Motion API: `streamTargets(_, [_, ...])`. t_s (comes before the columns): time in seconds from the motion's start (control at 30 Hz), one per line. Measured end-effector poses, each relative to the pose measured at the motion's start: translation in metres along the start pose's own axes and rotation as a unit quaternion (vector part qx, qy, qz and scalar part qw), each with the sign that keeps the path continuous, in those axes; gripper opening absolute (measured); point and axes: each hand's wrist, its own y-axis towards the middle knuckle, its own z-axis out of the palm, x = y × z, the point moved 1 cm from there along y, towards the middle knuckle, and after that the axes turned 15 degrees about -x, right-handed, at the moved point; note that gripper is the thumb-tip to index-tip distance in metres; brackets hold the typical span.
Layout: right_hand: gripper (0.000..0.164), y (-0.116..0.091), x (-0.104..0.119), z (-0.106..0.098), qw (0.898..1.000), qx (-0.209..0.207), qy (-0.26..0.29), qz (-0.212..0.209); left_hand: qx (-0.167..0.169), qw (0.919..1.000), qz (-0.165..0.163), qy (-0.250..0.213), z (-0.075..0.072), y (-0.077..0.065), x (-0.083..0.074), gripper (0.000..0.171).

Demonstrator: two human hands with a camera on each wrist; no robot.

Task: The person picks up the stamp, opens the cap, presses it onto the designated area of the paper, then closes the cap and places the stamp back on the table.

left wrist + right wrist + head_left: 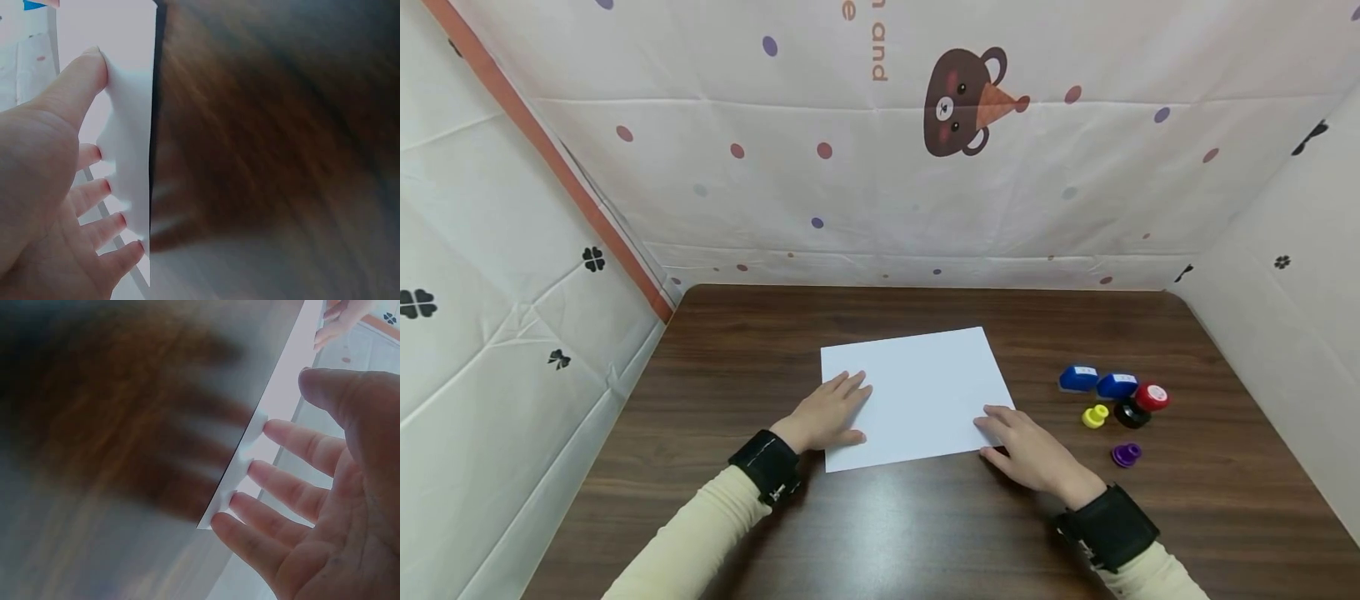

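Noted white sheet (917, 396) lying slightly askew on brown table (887, 542), about midway across, with left hand (827, 412) resting at its left side, fingers and thumb spread apart. Found right hand (1030, 450) at near right corner of same sheet, fingers extended and apart, tips touching it. Logged farther right: two blue blocks (1078, 379) on far side, red piece (1152, 397) overlapping black piece (1131, 415) in view, yellow piece (1095, 417) just left, purple piece (1126, 454) nearest.
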Motion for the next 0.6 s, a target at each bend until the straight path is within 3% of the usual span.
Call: streamTargets(0.6, [0.038,-0.03,-0.007,-0.016,1.0,0.009,-0.01,0.018,0.03,0.999,0.033,0.009,0.001,0.014,-0.023,0.074])
